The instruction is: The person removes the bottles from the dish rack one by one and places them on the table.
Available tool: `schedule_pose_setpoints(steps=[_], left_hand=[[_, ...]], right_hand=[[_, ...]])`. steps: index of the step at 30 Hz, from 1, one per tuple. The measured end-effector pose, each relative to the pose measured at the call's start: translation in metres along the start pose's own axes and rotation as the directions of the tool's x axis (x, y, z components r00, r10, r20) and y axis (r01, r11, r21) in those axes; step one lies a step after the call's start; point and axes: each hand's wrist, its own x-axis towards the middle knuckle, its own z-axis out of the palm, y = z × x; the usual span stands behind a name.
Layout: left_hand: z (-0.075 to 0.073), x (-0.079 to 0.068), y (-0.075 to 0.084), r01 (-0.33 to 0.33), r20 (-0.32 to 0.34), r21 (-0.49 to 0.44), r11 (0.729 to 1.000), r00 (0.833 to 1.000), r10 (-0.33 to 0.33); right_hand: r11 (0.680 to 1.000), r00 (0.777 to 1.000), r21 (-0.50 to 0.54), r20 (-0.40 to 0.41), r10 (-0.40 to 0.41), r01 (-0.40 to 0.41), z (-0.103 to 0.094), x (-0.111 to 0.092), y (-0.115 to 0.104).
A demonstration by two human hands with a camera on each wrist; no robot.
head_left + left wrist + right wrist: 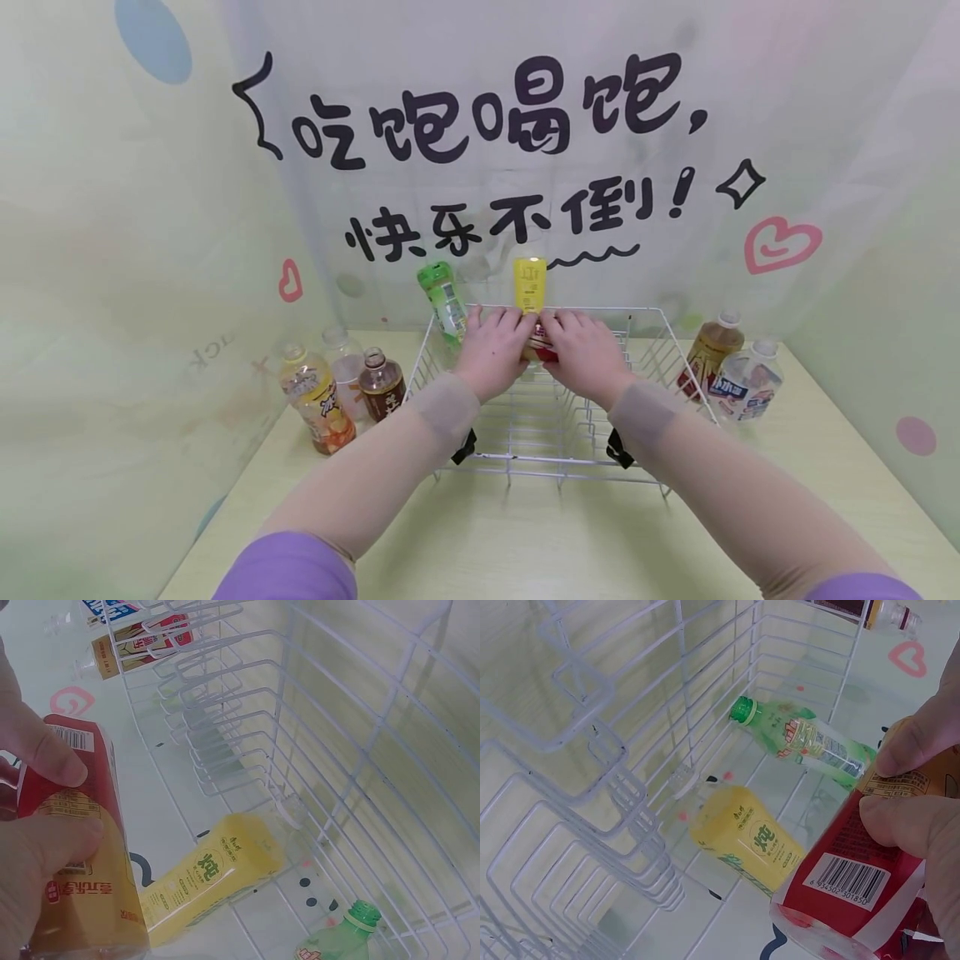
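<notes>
Between my left hand [491, 354] and my right hand [588, 354] is a plastic drink bottle [539, 346] with a red and golden label. Both hands grip it over the white wire rack [536, 457]. In the right wrist view, the two thumbs press on the label of this bottle [855, 862], near its barcode. Its neck is hidden. Just beyond it, a yellow-labelled bottle [529, 279] stands in the rack with its base up. A green bottle [444, 300] leans at the rack's back left, also base up.
Left of the rack stand an orange-labelled bottle [321, 404], a clear bottle [345, 367] and a dark brown bottle [382, 385]. On its right are a brown-labelled bottle [712, 350] and a clear bottle with a blue-and-white label [746, 385]. A printed curtain [480, 42] hangs behind.
</notes>
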Motion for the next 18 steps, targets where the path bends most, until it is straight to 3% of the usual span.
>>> schedule_pose_setpoints(steps=[13, 18], left_hand=[[-0.007, -0.001, 0.000, -0.006, -0.028, -0.002, 1.000, 1.000, 0.006], [-0.013, -0.003, -0.001, -0.003, -0.014, -0.043, 0.999, 1.000, 0.002]], right_hand=[[1.000, 0.998, -0.003, -0.054, -0.012, 0.012, -0.004, -0.002, 0.005], [1.000, 0.998, 0.011, -0.062, 0.009, -0.008, -0.008, -0.006, 0.011]])
